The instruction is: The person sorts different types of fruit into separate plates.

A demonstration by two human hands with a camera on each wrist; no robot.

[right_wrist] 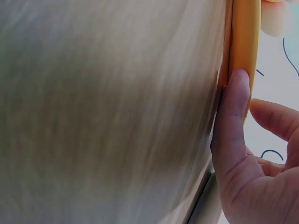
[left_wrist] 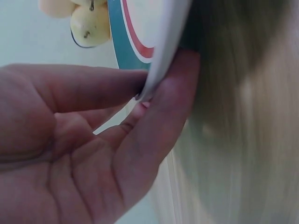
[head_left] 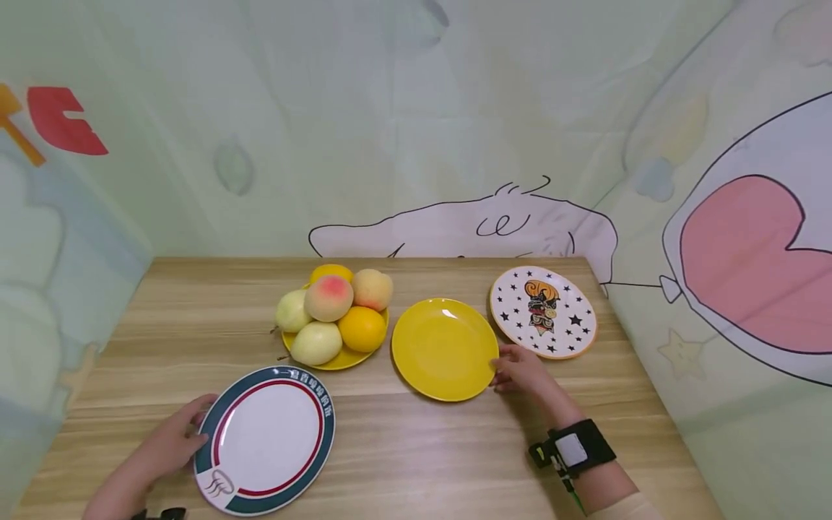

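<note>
A white plate with a dark teal rim [head_left: 269, 440] is at the front left, and my left hand [head_left: 170, 439] pinches its left edge. In the left wrist view the plate's rim [left_wrist: 163, 51] passes between the thumb and a finger, with that edge raised off the wood. Right of centre lies a plain yellow plate [head_left: 445, 349]. At its right edge is my right hand [head_left: 525, 375]. The right wrist view shows a fingertip against the side of the yellow plate [right_wrist: 245, 35] and the thumb at its upper rim; most other fingers are hidden.
Left of the yellow plate, another yellow plate [head_left: 344, 360] bears a pile of fruit [head_left: 329, 297]. A white plate with black stars and an orange rim [head_left: 507, 295] lies close behind my right hand. A printed cloth wall [head_left: 364, 144] borders the wooden table [head_left: 390, 462].
</note>
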